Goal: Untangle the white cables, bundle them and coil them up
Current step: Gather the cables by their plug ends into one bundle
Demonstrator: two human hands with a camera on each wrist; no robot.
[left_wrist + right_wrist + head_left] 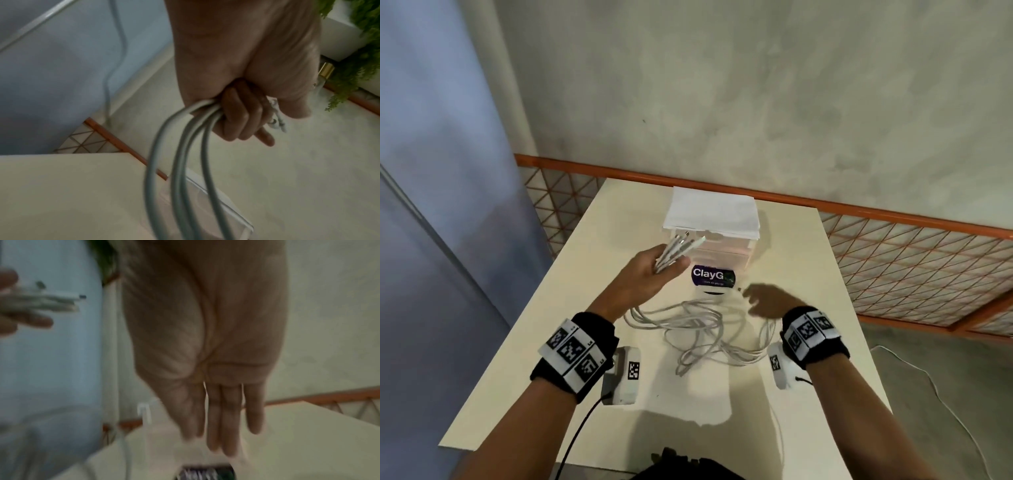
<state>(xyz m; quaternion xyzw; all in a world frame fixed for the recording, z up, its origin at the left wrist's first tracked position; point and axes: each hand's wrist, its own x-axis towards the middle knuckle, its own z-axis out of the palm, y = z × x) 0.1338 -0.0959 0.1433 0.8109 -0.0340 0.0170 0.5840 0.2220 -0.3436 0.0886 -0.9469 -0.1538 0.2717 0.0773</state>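
Observation:
My left hand [654, 270] is raised over the table and grips several white cable ends [681, 248], their plugs sticking out past the fingers toward the drawer box. In the left wrist view the curled fingers [240, 116] hold the cable strands [185, 146], which hang down in loops. The rest of the white cables [702, 329] lies in a loose tangle on the table between my wrists. My right hand [767, 301] hovers above the tangle's right side, blurred, fingers straight [224, 418] and holding nothing.
A small drawer box [715, 240] topped with white paper stands at the table's back. In front of it sits a tub with a purple label [714, 277]. The cream table [534, 342] ends near an orange mesh fence [893, 260]. A thin cable [945, 394] lies on the floor at right.

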